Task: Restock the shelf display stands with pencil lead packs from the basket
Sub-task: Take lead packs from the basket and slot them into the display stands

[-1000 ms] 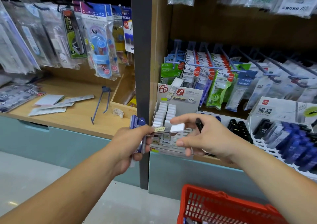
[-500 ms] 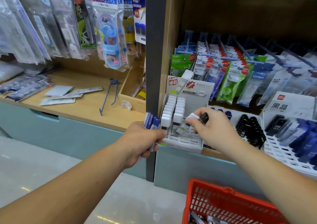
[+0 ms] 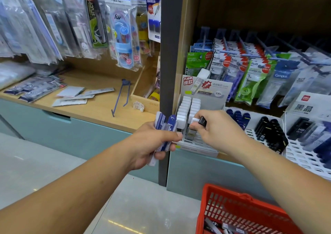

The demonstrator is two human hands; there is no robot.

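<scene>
Our right-hand fingers [image 3: 207,113] pinch 1 white-capped lead pack [image 3: 191,133] (cap between fingertips), lower end in the display stand [image 3: 197,145] | our left hand [image 3: 152,144] clenches blue packs [image 3: 167,126] just beside | basket [image 3: 232,208] below.

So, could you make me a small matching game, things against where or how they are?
Things:
1. blue packs
2. white-capped pack
3. basket
4. hook

Places or states:
A. lying loose on the wooden shelf
B. red, low at the right
C. held in the left grip
D. pinched by the right grip at the stand

Pairs: 1-C, 2-D, 3-B, 4-A
</scene>
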